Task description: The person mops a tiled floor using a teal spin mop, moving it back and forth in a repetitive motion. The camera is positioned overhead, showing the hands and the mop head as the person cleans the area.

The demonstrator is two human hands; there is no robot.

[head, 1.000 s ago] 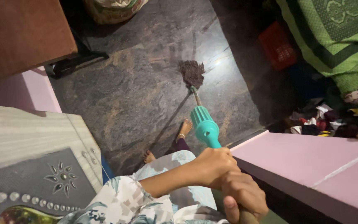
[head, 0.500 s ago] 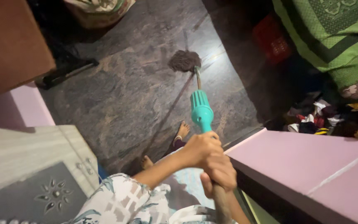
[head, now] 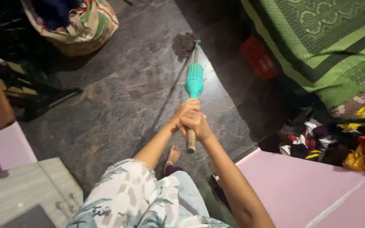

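Note:
A mop with a wooden handle and a teal plastic collar reaches forward across the dark stone floor. Its grey-brown mop head rests on the floor far ahead. My left hand grips the handle just below the teal collar. Just behind it, my right hand is wrapped around the same handle, touching the left hand. The butt end of the handle sticks out below my hands. My bare foot stands on the floor beneath.
A green patterned bedspread hangs at the upper right, with a red crate under it. A pile of coloured clothes lies at the right. A pink surface is near right, a cloth bag upper left, a light wooden cabinet lower left.
Both hands have pushed the mop forward and the arms are more stretched out. The mop head has slid farther away across the floor. My view has shifted toward the bag and bed.

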